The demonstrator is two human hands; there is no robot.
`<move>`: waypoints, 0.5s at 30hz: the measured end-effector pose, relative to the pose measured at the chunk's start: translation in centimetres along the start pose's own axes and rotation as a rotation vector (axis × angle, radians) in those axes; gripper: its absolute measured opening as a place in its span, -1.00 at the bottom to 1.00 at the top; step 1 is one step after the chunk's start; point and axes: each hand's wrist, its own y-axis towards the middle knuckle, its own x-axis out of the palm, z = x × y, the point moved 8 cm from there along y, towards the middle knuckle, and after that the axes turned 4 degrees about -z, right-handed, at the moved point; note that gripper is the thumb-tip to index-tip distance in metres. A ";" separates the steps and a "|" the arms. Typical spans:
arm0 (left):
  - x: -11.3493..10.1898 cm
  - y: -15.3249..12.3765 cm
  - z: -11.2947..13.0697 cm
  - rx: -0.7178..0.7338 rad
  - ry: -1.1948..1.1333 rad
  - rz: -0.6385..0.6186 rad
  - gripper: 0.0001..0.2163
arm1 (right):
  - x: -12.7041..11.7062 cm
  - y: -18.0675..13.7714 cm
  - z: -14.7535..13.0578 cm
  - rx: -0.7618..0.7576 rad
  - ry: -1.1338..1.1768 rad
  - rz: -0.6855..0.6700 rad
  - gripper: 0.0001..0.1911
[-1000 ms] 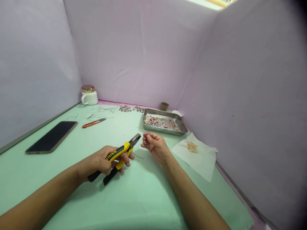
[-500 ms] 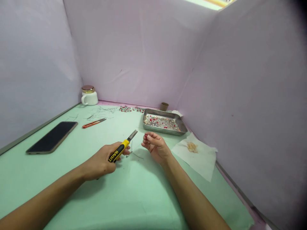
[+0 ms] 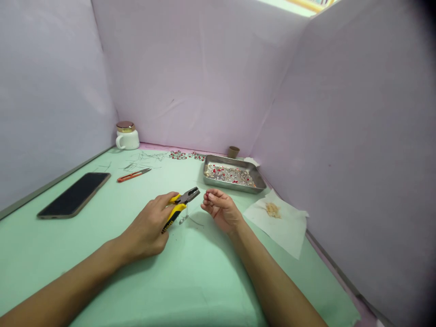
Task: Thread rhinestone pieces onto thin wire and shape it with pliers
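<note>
My left hand [image 3: 150, 227] grips yellow-and-black pliers [image 3: 177, 208] by the handles, their jaws slightly parted and pointing right. Just right of the jaw tips, my right hand [image 3: 221, 206] pinches a small red bead [image 3: 207, 195] between thumb and fingers. The jaws and the bead are apart. Under the pliers a thin wire piece [image 3: 195, 222] with small pale beads lies on the green cloth. A metal tray [image 3: 235, 185] of loose red, clear and pale beads sits beyond my right hand.
Orange thread snips [image 3: 132, 175] and a phone [image 3: 75, 195] lie to the left. Loose wires [image 3: 139, 163] and finished-looking red bead pieces [image 3: 177, 155] are at the back, near a white lidded mug [image 3: 127, 137] and a small brown cup [image 3: 233, 151]. Right: white paper [image 3: 289, 231] holding tan bits.
The pliers have been turned in my left hand, so both handles and the parted jaws now show. My right hand has stayed in place with the red bead.
</note>
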 end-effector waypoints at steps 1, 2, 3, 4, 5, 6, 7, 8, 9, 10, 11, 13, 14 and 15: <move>0.1 0.0 -0.1 -0.005 0.009 -0.002 -0.41 | 0.0 0.0 0.0 0.002 0.000 0.000 -0.83; 0.1 0.0 0.0 -0.008 0.003 -0.005 -0.41 | 0.0 0.0 0.0 -0.001 -0.003 -0.001 -0.83; 0.0 0.1 0.1 -0.006 -0.017 -0.008 -0.40 | -0.1 0.0 0.0 -0.007 -0.007 -0.003 -0.83; -0.1 0.1 0.3 -0.004 -0.049 -0.012 -0.40 | -0.1 0.0 -0.1 -0.015 -0.011 -0.005 -0.84; -0.2 0.2 0.6 -0.006 -0.089 -0.018 -0.40 | -0.1 0.0 -0.2 -0.025 -0.015 -0.006 -0.84; -0.4 0.2 0.9 -0.012 -0.138 -0.025 -0.41 | -0.1 0.0 -0.3 -0.034 -0.016 -0.005 -0.84; -0.6 0.3 1.1 -0.025 -0.192 -0.030 -0.42 | -0.1 0.0 -0.3 -0.043 -0.015 -0.004 -0.83; -0.9 0.3 1.2 -0.048 -0.250 -0.030 -0.44 | -0.1 0.1 -0.4 -0.051 -0.012 -0.001 -0.83; -1.1 0.3 1.1 -0.089 -0.315 -0.033 -0.47 | -0.1 0.1 -0.4 -0.057 -0.008 0.001 -0.83; -1.2 0.3 0.8 -0.148 -0.397 -0.041 -0.50 | -0.1 0.1 -0.5 -0.062 -0.004 0.003 -0.83; -1.1 0.2 0.4 -0.213 -0.508 -0.053 -0.55 | -0.1 0.1 -0.5 -0.065 -0.001 0.006 -0.83; -0.5 -0.1 -0.4 -0.333 -0.827 -0.087 -0.66 | -0.2 0.1 -0.5 -0.065 0.003 0.015 -0.83; -0.2 -0.3 -0.6 -0.378 -1.013 -0.093 -0.72 | -0.2 0.2 -0.4 -0.062 0.005 0.020 -0.83; 0.1 -0.4 -0.9 -0.420 -1.189 -0.079 -0.78 | -0.3 0.2 -0.4 -0.060 0.006 0.026 -0.82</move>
